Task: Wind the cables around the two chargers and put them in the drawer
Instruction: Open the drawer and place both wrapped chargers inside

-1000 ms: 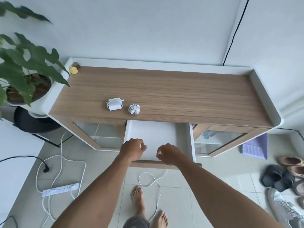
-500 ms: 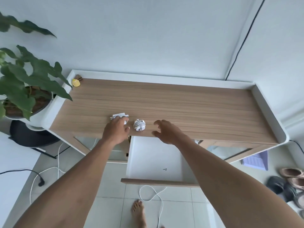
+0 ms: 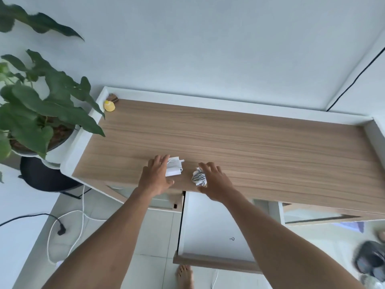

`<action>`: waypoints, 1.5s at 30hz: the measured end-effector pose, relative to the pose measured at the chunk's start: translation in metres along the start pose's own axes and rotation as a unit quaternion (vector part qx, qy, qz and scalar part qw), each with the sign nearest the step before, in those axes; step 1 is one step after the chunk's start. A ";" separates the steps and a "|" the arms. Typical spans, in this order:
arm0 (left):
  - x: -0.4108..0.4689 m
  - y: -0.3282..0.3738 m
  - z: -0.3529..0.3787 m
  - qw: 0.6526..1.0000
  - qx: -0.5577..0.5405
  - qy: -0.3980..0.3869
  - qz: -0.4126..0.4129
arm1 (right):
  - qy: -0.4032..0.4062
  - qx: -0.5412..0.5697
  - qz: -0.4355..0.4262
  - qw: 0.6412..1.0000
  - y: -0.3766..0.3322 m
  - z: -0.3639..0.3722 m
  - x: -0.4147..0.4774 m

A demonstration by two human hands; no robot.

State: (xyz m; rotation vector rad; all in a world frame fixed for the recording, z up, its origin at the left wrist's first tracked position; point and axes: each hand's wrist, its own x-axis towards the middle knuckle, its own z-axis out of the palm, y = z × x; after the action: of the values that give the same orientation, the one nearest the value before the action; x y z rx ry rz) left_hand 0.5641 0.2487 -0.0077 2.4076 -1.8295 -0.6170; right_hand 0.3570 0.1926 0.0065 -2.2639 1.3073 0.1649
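Two white chargers with cables wound around them lie on the wooden cabinet top [image 3: 250, 142] near its front edge. The square charger [image 3: 174, 169] is on the left, and my left hand [image 3: 156, 177] lies against its left side with the fingers spread and the thumb near its front corner. The small round charger [image 3: 198, 177] is on the right, with my right hand [image 3: 215, 183] curled over its right side. Both chargers still rest on the wood. Below them the white drawer [image 3: 208, 222] stands pulled out, holding only a tiny metal piece [image 3: 232, 239].
A potted plant [image 3: 37, 113] stands to the left of the cabinet. A small yellow object [image 3: 109, 105] sits in the back left corner of the top. Cables [image 3: 62, 224] lie on the tiled floor at left, shoes [image 3: 368, 259] at right. My bare foot [image 3: 184, 276] is under the drawer front [image 3: 216, 262].
Both hands left the drawer front and rose to the cabinet top. The left hand has slid beside the square charger, and the right hand has moved left onto the round charger.
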 end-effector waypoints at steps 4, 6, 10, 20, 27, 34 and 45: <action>0.017 -0.003 0.010 1.000 0.002 -0.022 0.015 | -0.035 -0.028 0.010 0.999 -0.002 0.018 0.014; 0.022 -0.003 0.012 1.000 0.001 -0.020 0.020 | -0.022 -0.036 0.012 0.999 -0.003 0.023 0.017; 0.029 -0.004 0.012 1.000 -0.007 0.004 0.029 | 0.022 -0.030 0.017 0.999 -0.001 0.025 0.016; 0.005 0.057 0.027 0.996 -0.052 -0.010 0.073 | 0.055 0.078 0.115 0.989 0.056 0.001 -0.052; -0.040 0.143 0.059 0.985 -0.126 -0.035 0.110 | 0.116 0.158 0.181 0.964 0.115 -0.012 -0.119; -0.079 0.162 0.101 0.988 -0.076 -0.103 0.081 | 0.089 0.210 0.179 0.957 0.154 0.011 -0.157; -0.094 0.156 0.145 0.993 -0.033 -0.108 -0.013 | -0.005 0.189 0.146 0.971 0.185 0.055 -0.146</action>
State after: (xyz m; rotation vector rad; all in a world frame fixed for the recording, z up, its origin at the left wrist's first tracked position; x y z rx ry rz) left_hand 0.3518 0.3182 -0.0710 2.4078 -1.8236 -0.9599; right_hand 0.1336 0.2584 -0.0588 -1.7476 1.5177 0.0242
